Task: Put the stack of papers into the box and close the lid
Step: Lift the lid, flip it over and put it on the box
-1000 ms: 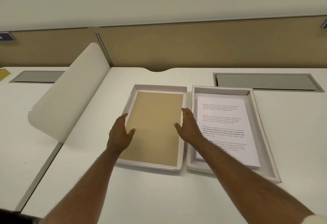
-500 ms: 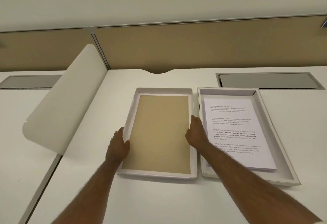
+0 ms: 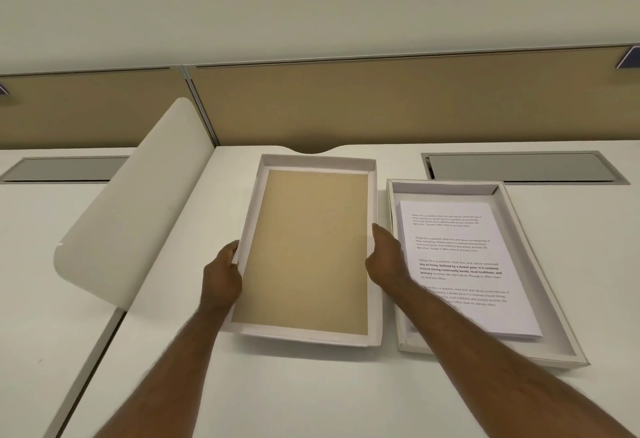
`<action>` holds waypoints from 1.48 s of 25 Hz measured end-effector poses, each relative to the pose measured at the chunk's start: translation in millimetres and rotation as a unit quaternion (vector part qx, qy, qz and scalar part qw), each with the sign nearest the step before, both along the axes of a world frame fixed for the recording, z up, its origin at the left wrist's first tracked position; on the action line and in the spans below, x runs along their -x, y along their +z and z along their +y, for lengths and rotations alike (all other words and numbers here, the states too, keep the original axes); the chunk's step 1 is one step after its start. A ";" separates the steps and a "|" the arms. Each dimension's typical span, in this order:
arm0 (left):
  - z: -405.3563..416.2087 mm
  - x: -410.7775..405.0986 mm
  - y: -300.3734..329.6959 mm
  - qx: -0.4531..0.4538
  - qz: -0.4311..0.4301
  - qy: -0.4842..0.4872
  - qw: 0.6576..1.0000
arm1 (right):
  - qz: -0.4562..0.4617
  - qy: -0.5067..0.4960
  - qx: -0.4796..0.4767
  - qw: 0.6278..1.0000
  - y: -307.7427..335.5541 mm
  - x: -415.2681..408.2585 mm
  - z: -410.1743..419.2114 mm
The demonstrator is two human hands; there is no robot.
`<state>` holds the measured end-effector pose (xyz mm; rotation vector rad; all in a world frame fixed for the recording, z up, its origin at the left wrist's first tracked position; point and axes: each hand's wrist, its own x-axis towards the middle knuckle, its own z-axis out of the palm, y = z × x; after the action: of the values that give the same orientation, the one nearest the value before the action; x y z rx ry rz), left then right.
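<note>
Head camera looks down on a white tabletop (image 3: 311, 389) with two shallow white trays side by side. On the right sits the box (image 3: 540, 302), and the stack of papers (image 3: 464, 264), printed with text, lies inside it. On the left is the lid (image 3: 308, 250), upside down with its brown cardboard inside facing up. The left hand (image 3: 221, 278) has its fingers closed on the lid's left wall; the right hand (image 3: 384, 261) clasps the lid's right wall, between lid and box. A curved white divider (image 3: 128, 230) stands at the left, and a tan partition (image 3: 381, 105) runs behind.
</note>
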<state>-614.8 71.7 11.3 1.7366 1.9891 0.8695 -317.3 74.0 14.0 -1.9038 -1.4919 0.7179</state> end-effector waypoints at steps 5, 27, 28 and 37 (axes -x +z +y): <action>16.7 -18.0 68.5 -0.007 -0.222 -0.006 0.975 | 0.038 -0.068 -0.106 0.991 54.5 -22.2 13.3; -16.4 -277.6 147.2 -0.095 -0.515 -0.084 0.848 | 0.018 -0.005 -0.262 0.965 183.8 -173.9 -16.1; -20.8 -291.6 148.6 -0.112 -0.506 -0.071 0.852 | 0.021 0.023 -0.250 0.968 191.5 -167.8 -18.4; -59.7 -384.2 156.8 -0.246 -0.331 -0.019 0.911 | 0.010 0.063 -0.253 0.965 222.6 -142.6 -39.6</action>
<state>-230.6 12.0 168.0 1.4023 1.3442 1.7771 -174.7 34.4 236.5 -1.4213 -1.6075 0.3572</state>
